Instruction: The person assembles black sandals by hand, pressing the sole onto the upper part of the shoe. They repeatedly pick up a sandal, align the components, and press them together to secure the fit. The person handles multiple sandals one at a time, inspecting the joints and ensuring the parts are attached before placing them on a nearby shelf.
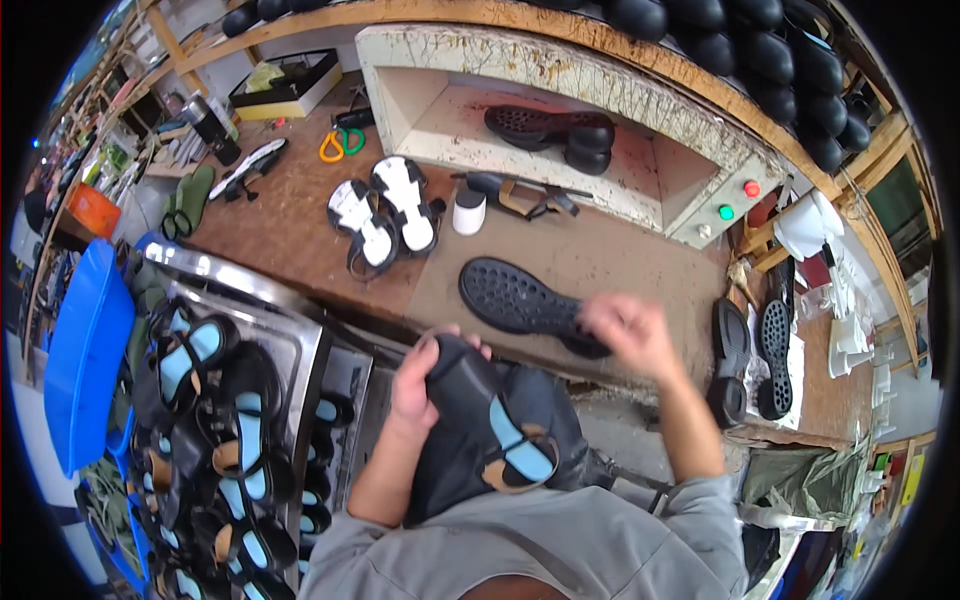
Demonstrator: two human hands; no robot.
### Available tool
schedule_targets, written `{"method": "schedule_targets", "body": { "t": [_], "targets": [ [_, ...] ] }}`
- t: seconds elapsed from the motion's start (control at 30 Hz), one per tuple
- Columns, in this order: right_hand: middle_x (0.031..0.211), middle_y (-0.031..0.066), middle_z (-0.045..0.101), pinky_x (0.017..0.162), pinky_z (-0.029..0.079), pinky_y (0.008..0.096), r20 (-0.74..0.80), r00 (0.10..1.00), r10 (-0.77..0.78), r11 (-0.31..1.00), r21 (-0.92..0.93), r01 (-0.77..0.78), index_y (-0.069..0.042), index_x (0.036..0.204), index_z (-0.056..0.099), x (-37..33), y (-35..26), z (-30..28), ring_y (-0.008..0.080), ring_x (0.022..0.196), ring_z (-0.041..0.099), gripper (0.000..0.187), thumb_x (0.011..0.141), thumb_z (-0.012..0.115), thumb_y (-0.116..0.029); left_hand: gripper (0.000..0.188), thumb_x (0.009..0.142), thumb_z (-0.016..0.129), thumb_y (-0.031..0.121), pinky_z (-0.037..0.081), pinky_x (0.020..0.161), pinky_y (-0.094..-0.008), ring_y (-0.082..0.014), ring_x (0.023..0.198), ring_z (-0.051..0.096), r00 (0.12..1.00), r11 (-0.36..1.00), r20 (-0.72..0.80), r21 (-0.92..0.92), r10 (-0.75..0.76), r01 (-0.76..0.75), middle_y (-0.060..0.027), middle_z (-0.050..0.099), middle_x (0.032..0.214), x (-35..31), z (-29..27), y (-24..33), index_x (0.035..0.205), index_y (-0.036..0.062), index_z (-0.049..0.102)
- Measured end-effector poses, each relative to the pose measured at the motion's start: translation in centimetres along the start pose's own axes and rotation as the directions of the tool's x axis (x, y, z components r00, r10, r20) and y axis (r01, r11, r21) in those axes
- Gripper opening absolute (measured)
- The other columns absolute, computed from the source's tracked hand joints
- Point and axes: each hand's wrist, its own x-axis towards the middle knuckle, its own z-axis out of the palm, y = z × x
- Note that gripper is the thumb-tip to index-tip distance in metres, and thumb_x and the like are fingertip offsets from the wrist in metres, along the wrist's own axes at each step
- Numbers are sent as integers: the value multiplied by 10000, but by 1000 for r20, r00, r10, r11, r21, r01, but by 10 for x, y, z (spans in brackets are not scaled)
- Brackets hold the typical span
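My left hand (415,385) is closed around the toe end of a black sandal (468,378), holding it over my lap. A light blue patch and a thin strap show near the sandal's heel. My right hand (632,335), a little blurred, hovers with curled fingers at the heel end of a black shoe sole (515,297). That sole lies on the bench, its honeycomb side up. Whatever the right fingers may hold is hidden, and I cannot tell whether they touch the sole.
Beyond the bench (640,255) stands a worn white box (680,115) with a sole inside. White-soled sandals (405,205), a white cup (469,212) and scissors (341,145) lie left. Several sandals fill a metal cart (305,345); two soles (774,358) lie right.
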Motion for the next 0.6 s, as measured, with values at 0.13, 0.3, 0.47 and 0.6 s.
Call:
{"method": "schedule_targets", "body": {
  "t": [0.13, 0.3, 0.47, 0.6],
  "targets": [
    [1092, 159, 640, 852, 517, 350, 491, 863, 119, 440, 753, -489, 37, 1234, 496, -86, -27, 64, 238, 985, 635, 418, 921, 590, -222, 362, 960, 439, 263, 489, 900, -427, -313, 1059, 581, 998, 987, 68, 159, -6, -5, -191, 596, 1121, 3, 67, 1, 1218, 14, 490],
    [1155, 249, 581, 854, 534, 424, 438, 868, 233, 454, 741, -496, 97, 1276, 423, -119, -46, 87, 332, 1017, 624, 584, 923, 534, -354, 489, 934, 499, 404, 462, 907, -379, -261, 1074, 583, 995, 768, 14, 635, 95, -82, -204, 608, 1108, 27, 46, -12, 1146, -29, 577],
    [1201, 258, 540, 825, 544, 437, 397, 830, 392, 280, 808, -519, 80, 1324, 378, -165, -32, 84, 335, 1074, 583, 921, 817, 446, -686, 633, 782, 612, 532, 397, 862, -446, -346, 996, 501, 829, -367, 10, 900, 560, 237, -201, 566, 1032, 82, 3, -6, 1004, -60, 633],
    [1009, 215, 625, 733, 550, 389, 429, 723, 542, 293, 710, -641, 48, 1260, 448, -192, -56, 110, 309, 867, 640, 848, 850, 376, -690, 513, 744, 684, 385, 324, 892, -428, -323, 1036, 415, 763, -285, 43, 940, 644, 188, -178, 504, 1055, 95, -4, -31, 967, -73, 625]
  ]
}}
